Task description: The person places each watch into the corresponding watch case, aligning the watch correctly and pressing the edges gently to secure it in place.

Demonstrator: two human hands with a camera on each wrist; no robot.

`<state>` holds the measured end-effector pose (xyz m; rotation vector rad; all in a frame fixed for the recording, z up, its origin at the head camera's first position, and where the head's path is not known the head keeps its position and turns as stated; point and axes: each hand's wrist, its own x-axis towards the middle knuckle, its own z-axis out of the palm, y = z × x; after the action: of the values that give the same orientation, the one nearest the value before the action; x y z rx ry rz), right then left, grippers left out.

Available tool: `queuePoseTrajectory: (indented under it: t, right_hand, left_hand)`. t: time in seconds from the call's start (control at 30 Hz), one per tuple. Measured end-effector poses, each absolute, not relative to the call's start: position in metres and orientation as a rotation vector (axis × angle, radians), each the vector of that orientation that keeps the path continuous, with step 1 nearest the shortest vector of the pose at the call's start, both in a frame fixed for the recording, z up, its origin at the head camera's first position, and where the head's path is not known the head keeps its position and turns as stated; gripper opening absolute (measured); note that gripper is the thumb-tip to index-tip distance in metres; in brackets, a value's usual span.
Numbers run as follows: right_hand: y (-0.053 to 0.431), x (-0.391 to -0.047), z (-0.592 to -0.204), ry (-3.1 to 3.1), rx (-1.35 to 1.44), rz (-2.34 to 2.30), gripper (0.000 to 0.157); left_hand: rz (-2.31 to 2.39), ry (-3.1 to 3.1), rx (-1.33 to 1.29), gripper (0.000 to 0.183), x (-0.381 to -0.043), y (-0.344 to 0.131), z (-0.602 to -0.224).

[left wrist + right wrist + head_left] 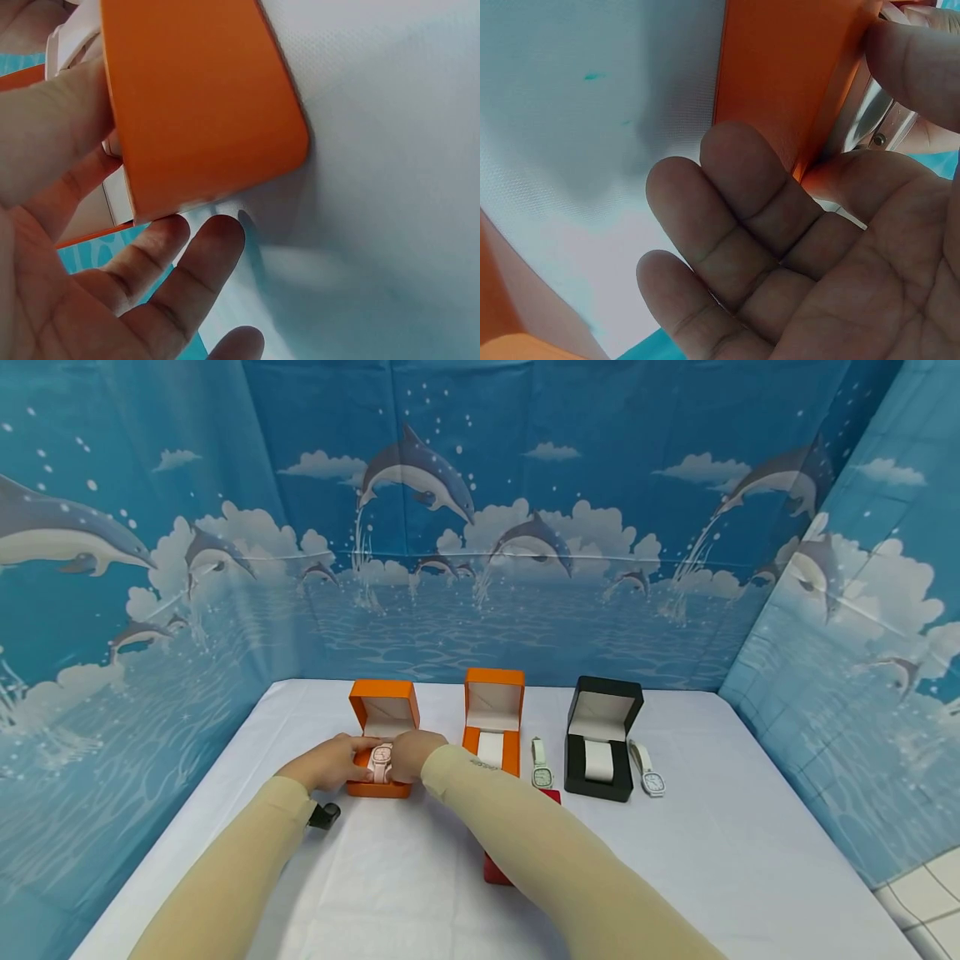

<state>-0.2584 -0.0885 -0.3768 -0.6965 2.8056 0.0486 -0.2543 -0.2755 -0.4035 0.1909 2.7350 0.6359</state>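
A pale pink wristwatch [381, 755] sits on the cushion of the open orange watch box [378, 790] at the left of the table. From the left, my left hand [326, 762] reaches into the box, thumb and index finger pinching the watch's side. On the other side my right hand [415, 756] has its thumb and index finger on the watch too. In the right wrist view, the metal case edge [871, 112] shows between them, while the other fingers extend beside the orange wall [780, 67]. The left wrist view shows the lower fingers against the box's side [202, 97].
Right of the hands stand a second open orange box [512, 752] and an open black box [598, 785]. A pale green watch [542, 768] and a white watch [651, 779] lie beside them. My right forearm partly covers a red item [495, 872]. A black object [325, 816] lies by my left wrist.
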Motion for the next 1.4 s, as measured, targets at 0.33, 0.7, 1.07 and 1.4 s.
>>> queuePoseTrajectory:
  t: [0.33, 0.7, 1.07, 1.4]
  right_hand:
    - [-0.089, -0.257, -0.375, 2.798, -0.679, 0.057, 0.033]
    - [-0.087, -0.26, -0.376, 2.801, -0.687, 0.014, 0.036]
    - [-0.083, -0.264, -0.376, 2.804, -0.709, 0.03, 0.046]
    - [-0.076, -0.264, -0.37, 2.818, -0.843, 0.115, 0.038]
  left_hand:
    - [0.628, 2.743, 0.196, 0.068, -0.253, -0.276, -0.403]
    - [0.617, 2.738, 0.205, 0.068, -0.256, -0.277, -0.402]
    - [0.615, 2.719, 0.231, 0.071, -0.256, -0.277, -0.404]
    - [0.609, 2.733, 0.21, 0.083, -0.249, -0.284, -0.391]
